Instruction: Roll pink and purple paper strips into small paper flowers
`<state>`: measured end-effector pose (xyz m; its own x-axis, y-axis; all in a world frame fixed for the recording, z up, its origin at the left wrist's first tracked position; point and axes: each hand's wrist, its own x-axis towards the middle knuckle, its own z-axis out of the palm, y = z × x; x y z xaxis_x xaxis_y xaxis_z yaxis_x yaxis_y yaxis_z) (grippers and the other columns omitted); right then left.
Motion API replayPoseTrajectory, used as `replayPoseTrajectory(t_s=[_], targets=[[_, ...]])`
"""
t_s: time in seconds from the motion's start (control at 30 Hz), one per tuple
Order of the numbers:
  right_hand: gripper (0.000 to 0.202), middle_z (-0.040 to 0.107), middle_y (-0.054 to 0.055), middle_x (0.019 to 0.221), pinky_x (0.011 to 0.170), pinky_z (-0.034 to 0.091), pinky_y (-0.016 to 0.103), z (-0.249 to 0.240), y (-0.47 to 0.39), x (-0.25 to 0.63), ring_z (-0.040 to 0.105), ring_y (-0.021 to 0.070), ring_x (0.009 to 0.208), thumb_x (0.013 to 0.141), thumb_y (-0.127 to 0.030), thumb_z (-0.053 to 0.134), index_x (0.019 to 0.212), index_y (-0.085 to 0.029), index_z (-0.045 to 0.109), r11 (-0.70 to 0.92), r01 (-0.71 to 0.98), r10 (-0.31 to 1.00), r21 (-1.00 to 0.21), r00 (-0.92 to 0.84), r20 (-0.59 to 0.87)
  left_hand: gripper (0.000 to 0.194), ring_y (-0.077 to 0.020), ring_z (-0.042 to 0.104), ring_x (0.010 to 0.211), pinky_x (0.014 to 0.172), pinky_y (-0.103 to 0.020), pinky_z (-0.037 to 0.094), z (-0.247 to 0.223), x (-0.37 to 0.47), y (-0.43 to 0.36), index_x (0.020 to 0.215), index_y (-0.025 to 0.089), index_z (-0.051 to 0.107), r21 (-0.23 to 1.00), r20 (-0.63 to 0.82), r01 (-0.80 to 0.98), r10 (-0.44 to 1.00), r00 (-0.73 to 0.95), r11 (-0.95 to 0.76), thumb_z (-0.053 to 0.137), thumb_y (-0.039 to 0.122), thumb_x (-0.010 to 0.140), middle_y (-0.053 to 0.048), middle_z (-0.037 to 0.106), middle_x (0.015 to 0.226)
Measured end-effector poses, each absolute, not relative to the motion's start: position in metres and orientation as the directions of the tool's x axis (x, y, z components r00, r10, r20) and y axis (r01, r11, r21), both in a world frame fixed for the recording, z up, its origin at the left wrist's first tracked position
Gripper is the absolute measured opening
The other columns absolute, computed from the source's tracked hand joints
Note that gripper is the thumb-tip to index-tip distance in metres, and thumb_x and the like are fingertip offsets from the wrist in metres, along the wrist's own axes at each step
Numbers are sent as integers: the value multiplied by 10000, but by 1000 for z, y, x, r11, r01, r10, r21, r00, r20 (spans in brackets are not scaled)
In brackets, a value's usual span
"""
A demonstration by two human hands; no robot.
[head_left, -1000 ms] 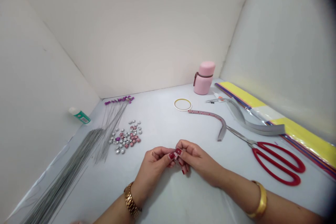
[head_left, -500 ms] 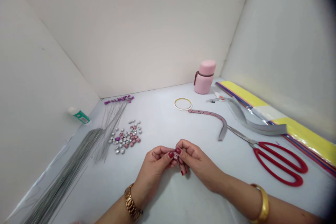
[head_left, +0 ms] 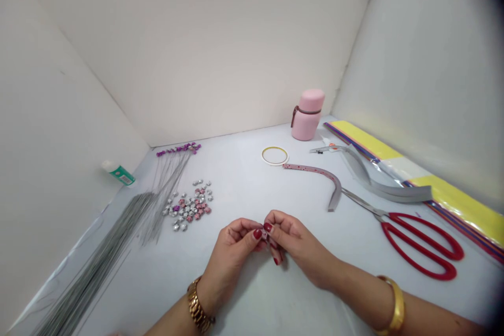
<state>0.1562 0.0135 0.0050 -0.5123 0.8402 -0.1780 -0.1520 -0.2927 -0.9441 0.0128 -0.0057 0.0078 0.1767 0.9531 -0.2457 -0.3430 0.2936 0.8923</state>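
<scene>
Small pink piece (head_left: 264,235): sitting between the fingertips, above the near middle of the counter (head_left: 240,178). Left hand (head_left: 235,244) and right hand (head_left: 293,235) are both pinching it, presumably steadying so tiny a thing from two sides.
Pink and silver stars (head_left: 192,208): lying loosely together, apparently staying clear of the working space.
Scissors (head_left: 380,214): resting at right, handles pointing nearward, seemingly for easy pick-up.
Glue stick (head_left: 123,174): lying far left, its green label showing a barcode; lettering is proving too small to read.
</scene>
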Motion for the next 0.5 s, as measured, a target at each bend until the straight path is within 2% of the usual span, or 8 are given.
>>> replayPoseTrajectory(t_s=[0.37,0.5], targets=[[221,491,-61,545,433,323,185,3,13,155,435,62,436,826,-383,466,738,-184,424,-266,-144,857,-953,-487,-166,137,-101,588,611,588,-199,426,4,13,-7,842,120,597,812,-299,-422,908,292,403,580,240,779,-54,651,703],[238,513,-53,556,431,321,188,3,12,155,436,65,432,813,-403,478,729,-189,418,-269,-134,852,-954,-494,-171,127,-81,569,578,592,-188,429,3,12,-7,802,105,607,789,-317,-444,900,297,425,618,219,748,-46,640,670]])
